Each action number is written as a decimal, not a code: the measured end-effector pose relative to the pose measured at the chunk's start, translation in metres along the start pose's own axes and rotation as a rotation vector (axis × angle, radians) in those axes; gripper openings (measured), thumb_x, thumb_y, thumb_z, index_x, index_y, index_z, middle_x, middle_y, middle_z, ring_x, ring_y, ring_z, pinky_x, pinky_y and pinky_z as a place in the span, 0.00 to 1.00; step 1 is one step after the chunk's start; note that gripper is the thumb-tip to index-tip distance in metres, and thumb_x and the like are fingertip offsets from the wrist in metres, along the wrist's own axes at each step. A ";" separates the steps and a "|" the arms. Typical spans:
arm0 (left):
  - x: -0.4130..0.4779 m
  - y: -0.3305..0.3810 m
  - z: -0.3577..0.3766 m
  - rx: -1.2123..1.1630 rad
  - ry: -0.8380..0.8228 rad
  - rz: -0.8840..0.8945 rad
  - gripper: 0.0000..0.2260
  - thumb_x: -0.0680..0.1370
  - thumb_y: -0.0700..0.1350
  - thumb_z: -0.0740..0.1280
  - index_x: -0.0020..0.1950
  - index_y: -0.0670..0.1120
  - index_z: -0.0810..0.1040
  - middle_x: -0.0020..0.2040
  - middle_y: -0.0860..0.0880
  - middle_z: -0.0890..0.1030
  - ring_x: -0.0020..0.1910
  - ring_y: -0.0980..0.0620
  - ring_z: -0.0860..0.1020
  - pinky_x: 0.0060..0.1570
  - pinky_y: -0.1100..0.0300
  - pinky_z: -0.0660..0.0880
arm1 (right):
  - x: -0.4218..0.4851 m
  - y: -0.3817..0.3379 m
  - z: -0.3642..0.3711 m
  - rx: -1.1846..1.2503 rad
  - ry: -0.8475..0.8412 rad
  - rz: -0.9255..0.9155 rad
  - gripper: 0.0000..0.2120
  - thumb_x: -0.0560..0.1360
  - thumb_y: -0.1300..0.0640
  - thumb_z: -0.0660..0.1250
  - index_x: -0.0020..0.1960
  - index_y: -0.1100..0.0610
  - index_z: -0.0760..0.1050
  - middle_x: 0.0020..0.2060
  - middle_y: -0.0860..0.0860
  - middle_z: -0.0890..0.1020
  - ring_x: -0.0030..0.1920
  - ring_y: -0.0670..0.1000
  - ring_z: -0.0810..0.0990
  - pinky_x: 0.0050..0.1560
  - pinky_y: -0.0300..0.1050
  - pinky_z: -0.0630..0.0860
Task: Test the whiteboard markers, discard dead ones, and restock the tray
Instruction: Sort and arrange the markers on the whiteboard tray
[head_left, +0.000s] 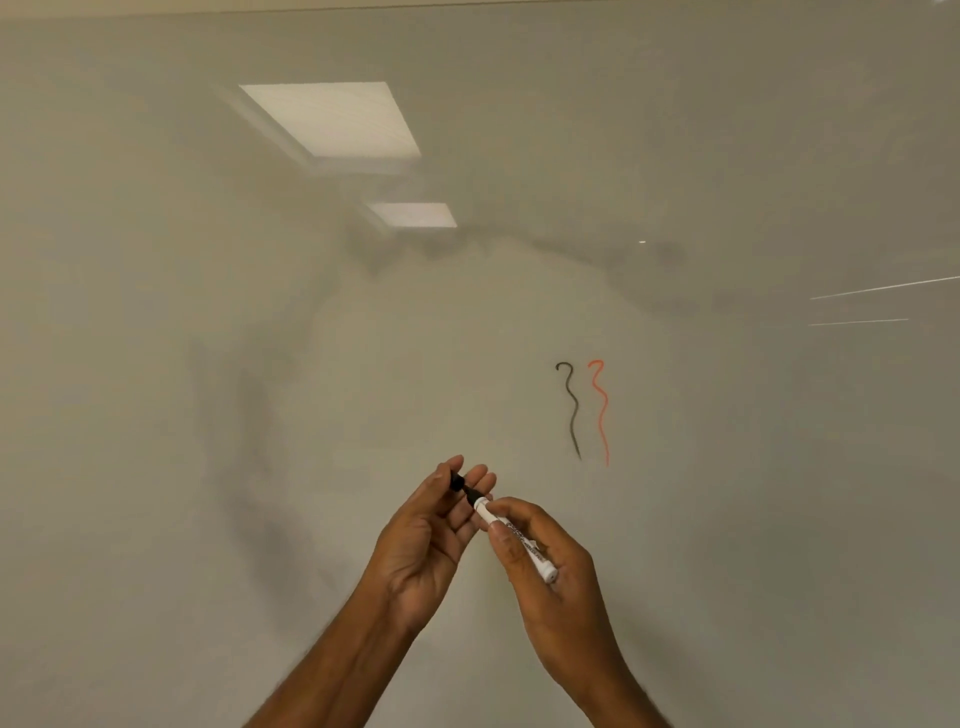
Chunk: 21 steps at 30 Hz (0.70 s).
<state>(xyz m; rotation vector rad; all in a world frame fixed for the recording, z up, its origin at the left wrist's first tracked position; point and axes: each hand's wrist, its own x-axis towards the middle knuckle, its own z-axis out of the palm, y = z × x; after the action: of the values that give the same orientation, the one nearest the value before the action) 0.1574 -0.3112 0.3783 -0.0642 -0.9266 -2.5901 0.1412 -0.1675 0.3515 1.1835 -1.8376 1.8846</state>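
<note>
A white-barrelled marker (519, 540) lies in my right hand (550, 577), its black nib end pointing up and left. My left hand (431, 535) pinches the marker's black cap (457, 480) between thumb and fingers, right at the nib; I cannot tell whether cap and nib touch. Both hands hover in front of the whiteboard (260, 415). Up and to the right on the board are a black squiggle (571, 410) and a red squiggle (600, 410), side by side. No tray is in view.
The glossy board fills the whole view and reflects two ceiling light panels (332, 122). Its top edge (519, 6) runs along the top of the frame. Faint smudges cross its middle.
</note>
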 end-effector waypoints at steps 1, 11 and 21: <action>-0.005 0.000 0.000 0.007 -0.001 0.004 0.14 0.81 0.42 0.66 0.64 0.38 0.78 0.56 0.37 0.85 0.54 0.43 0.85 0.52 0.51 0.83 | -0.001 0.000 0.001 0.006 -0.008 -0.001 0.09 0.79 0.49 0.64 0.59 0.44 0.79 0.53 0.36 0.83 0.58 0.39 0.80 0.54 0.31 0.75; -0.033 0.009 -0.041 0.202 0.103 0.114 0.12 0.81 0.43 0.67 0.62 0.38 0.82 0.55 0.37 0.85 0.52 0.41 0.84 0.62 0.44 0.78 | -0.013 0.014 0.045 -0.037 -0.025 -0.021 0.10 0.81 0.49 0.63 0.60 0.43 0.78 0.56 0.39 0.82 0.60 0.41 0.79 0.55 0.29 0.74; -0.050 0.084 -0.123 0.280 0.210 0.204 0.11 0.81 0.44 0.68 0.59 0.40 0.83 0.46 0.43 0.86 0.41 0.49 0.84 0.55 0.51 0.81 | -0.012 0.023 0.170 0.027 -0.031 0.027 0.09 0.80 0.50 0.62 0.57 0.45 0.79 0.55 0.41 0.82 0.59 0.43 0.80 0.55 0.32 0.77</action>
<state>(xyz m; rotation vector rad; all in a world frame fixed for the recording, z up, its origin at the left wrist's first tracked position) 0.2456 -0.4296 0.3249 0.1763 -1.1280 -2.2109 0.1958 -0.3233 0.3051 1.2099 -1.8590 1.9212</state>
